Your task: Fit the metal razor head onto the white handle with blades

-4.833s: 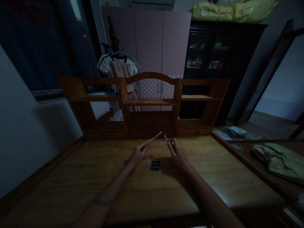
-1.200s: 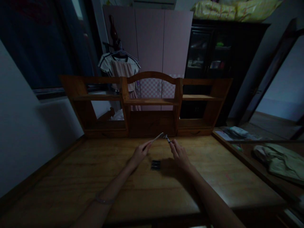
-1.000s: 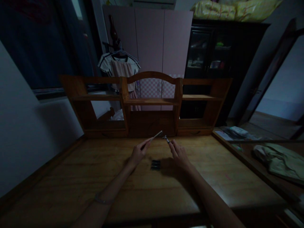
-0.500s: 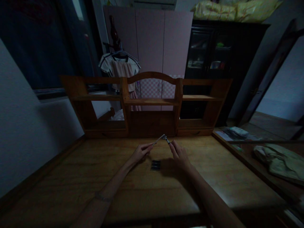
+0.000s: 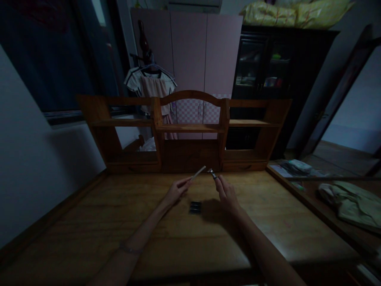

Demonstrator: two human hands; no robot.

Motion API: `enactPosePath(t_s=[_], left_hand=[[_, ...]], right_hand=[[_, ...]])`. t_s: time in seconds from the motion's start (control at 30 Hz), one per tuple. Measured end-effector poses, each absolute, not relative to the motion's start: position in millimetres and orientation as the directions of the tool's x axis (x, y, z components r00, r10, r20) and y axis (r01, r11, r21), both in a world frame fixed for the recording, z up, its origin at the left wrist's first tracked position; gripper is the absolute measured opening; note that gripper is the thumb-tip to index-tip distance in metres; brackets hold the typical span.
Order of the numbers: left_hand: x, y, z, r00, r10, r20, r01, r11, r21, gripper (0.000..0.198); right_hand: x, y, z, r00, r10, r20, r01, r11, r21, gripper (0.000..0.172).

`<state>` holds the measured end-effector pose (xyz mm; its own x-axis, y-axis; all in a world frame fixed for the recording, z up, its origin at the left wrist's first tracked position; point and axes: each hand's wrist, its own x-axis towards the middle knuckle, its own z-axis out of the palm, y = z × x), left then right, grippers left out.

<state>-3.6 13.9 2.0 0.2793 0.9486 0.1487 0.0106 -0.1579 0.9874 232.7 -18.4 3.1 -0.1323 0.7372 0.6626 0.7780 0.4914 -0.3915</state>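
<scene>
My left hand (image 5: pixel 177 190) is closed on a thin, pale, flat stick (image 5: pixel 199 172) that slants up to the right. My right hand (image 5: pixel 226 192) grips the dark handle of what looks like a razor (image 5: pixel 212 173), its small shiny metal head tilted up to the left. A small gap separates the razor head from the stick's tip, and both are held above the desk. Below and between my hands, a small pack with several dark strips (image 5: pixel 195 207) lies on the wooden desk (image 5: pixel 166 242); its exact contents are too dim to make out.
A wooden shelf unit (image 5: pixel 190 128) stands along the desk's back edge. Off to the right lie a pale cloth bag (image 5: pixel 351 204) and a plastic packet (image 5: pixel 300 165) beyond the desk's raised side rim (image 5: pixel 297 200). A wall (image 5: pixel 59 159) borders the left side.
The razor has moved slightly right, away from the stick's tip, which it met or nearly met before. The stick has turned a little, showing a broader face. The dark pack has stayed put.
</scene>
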Motion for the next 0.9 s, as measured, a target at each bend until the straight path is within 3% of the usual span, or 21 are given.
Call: enactPosePath(t_s=[0.13,0.33,0.5,0.67,0.9], left_hand=[[-7,13,6,0.218,0.959,0.180,-0.011,-0.182,0.983,0.060],[-3,11,6,0.303,0.917,0.259,0.081,-0.295,0.952,0.052],[-3,17,5,0.245,0.884,0.398,0.154,-0.441,0.884,0.045],[-2,10,8,0.233,0.852,0.468,0.201,-0.513,0.834,0.042],[5,2,10,0.259,0.814,0.521,0.289,-0.579,0.762,0.038]], right_hand=[[230,-19,6,-0.092,0.807,0.583,0.717,0.460,-0.524,0.034],[225,-22,9,-0.053,0.851,0.523,0.580,0.452,-0.678,0.036],[221,-10,10,0.011,0.947,0.322,0.098,0.320,-0.943,0.043],[225,-2,9,-0.246,0.967,0.067,-0.263,0.000,-0.965,0.045],[229,-7,12,-0.542,0.839,-0.053,-0.266,-0.230,-0.936,0.039]])
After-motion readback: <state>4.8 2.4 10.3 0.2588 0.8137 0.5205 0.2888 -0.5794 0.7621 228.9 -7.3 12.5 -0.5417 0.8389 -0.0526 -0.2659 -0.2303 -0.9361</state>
